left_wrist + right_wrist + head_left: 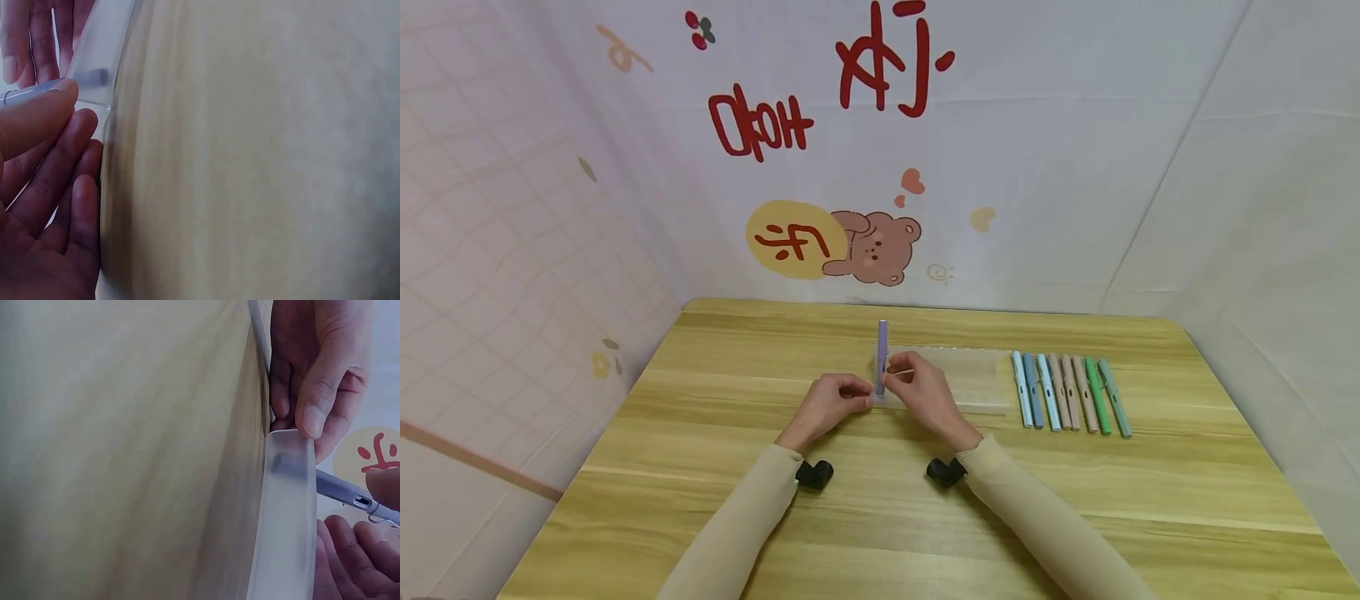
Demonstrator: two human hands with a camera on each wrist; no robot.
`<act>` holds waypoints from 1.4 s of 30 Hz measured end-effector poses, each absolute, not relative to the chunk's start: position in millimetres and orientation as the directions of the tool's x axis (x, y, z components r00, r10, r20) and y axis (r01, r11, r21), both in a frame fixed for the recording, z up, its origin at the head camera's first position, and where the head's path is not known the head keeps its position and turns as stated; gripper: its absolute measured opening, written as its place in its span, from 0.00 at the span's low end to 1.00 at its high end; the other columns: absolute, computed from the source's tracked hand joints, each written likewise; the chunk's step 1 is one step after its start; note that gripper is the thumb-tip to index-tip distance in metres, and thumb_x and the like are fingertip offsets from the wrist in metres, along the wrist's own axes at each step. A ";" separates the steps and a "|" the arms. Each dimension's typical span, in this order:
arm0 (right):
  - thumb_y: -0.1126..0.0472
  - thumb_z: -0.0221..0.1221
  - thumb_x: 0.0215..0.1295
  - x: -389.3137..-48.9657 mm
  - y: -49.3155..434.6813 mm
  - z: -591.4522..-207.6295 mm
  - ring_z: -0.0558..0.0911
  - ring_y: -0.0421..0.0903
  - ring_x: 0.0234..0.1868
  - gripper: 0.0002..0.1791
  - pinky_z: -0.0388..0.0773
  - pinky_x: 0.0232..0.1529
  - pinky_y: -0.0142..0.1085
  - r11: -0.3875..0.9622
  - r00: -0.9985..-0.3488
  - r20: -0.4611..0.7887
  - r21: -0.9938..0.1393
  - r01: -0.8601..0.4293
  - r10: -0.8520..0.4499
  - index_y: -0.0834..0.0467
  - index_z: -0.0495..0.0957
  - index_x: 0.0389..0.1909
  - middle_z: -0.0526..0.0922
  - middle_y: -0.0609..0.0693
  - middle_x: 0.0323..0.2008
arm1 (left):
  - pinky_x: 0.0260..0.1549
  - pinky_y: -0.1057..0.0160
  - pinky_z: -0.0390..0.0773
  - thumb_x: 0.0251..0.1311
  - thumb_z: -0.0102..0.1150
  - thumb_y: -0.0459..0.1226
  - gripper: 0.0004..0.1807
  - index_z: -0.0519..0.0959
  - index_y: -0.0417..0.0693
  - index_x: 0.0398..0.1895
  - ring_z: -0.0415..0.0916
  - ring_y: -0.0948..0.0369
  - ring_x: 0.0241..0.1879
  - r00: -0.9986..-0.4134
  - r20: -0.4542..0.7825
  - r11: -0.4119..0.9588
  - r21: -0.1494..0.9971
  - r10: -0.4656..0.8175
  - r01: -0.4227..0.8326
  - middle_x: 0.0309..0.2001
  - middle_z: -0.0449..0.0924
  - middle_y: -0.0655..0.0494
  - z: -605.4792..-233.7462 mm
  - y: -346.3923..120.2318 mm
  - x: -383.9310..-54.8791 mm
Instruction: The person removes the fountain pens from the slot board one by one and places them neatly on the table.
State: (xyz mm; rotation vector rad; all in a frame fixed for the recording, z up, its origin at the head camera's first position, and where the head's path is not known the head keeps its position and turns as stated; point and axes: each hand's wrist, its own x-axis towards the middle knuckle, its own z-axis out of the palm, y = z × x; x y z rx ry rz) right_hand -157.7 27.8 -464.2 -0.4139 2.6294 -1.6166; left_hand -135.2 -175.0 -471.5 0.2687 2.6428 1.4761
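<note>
A purple pen (882,358) stands upright at the left end of a translucent plastic box (973,379). Its lower end shows dimly through the box wall in the right wrist view. My right hand (922,390) holds the pen between thumb and fingers, partly out of frame in that view. With thumb and fingertips, my left hand (833,405) pinches the left end of the box; in the left wrist view the thumb (62,90) lies at the rim beside the pen (31,92).
To the right of the box, several pens (1069,393) in blue, brown and green lie side by side on the wooden table (925,525). A printed white curtain (1037,167) hangs behind the table. Each wrist wears a black camera (815,475).
</note>
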 end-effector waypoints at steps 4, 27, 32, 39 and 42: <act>0.56 0.67 0.69 -161.4 25.9 -465.4 0.87 0.49 0.45 0.16 0.84 0.45 0.45 0.448 -0.965 0.124 -0.867 -0.218 -0.230 0.60 0.80 0.52 0.87 0.52 0.43 | 0.47 0.57 0.81 0.64 0.71 0.36 0.08 0.89 0.47 0.45 0.82 0.63 0.41 -0.978 -0.008 0.511 0.854 0.208 0.101 0.40 0.88 0.59 -472.4 -173.9 -135.4; 0.60 0.67 0.69 -164.8 21.0 -458.7 0.87 0.47 0.41 0.11 0.84 0.43 0.42 0.411 -0.961 0.209 -0.872 -0.266 -0.179 0.62 0.82 0.46 0.88 0.52 0.40 | 0.49 0.56 0.81 0.64 0.72 0.36 0.07 0.90 0.49 0.44 0.82 0.64 0.41 -0.980 -0.011 0.526 0.845 0.201 0.098 0.40 0.88 0.59 -473.2 -174.1 -137.0; 0.60 0.67 0.69 -162.5 21.8 -452.1 0.88 0.48 0.41 0.11 0.85 0.45 0.43 0.363 -0.958 0.238 -0.888 -0.281 -0.161 0.62 0.82 0.46 0.88 0.54 0.41 | 0.49 0.56 0.80 0.63 0.72 0.36 0.07 0.90 0.48 0.44 0.82 0.64 0.41 -0.980 -0.010 0.527 0.844 0.199 0.098 0.40 0.88 0.60 -472.0 -174.8 -137.1; 0.61 0.68 0.69 -157.2 25.5 -443.4 0.88 0.49 0.42 0.11 0.85 0.47 0.43 0.343 -0.949 0.275 -0.886 -0.311 -0.151 0.62 0.82 0.47 0.88 0.53 0.41 | 0.48 0.57 0.80 0.63 0.72 0.36 0.08 0.89 0.48 0.44 0.82 0.65 0.41 -0.981 -0.010 0.527 0.844 0.195 0.096 0.40 0.88 0.60 -471.3 -174.3 -137.4; 0.60 0.68 0.70 -154.8 28.5 -440.3 0.88 0.49 0.42 0.11 0.85 0.47 0.44 0.338 -0.945 0.291 -0.883 -0.326 -0.150 0.62 0.82 0.47 0.89 0.53 0.41 | 0.48 0.57 0.80 0.64 0.72 0.36 0.08 0.89 0.47 0.45 0.81 0.65 0.40 -0.982 -0.012 0.529 0.844 0.190 0.092 0.39 0.88 0.60 -471.6 -174.2 -137.2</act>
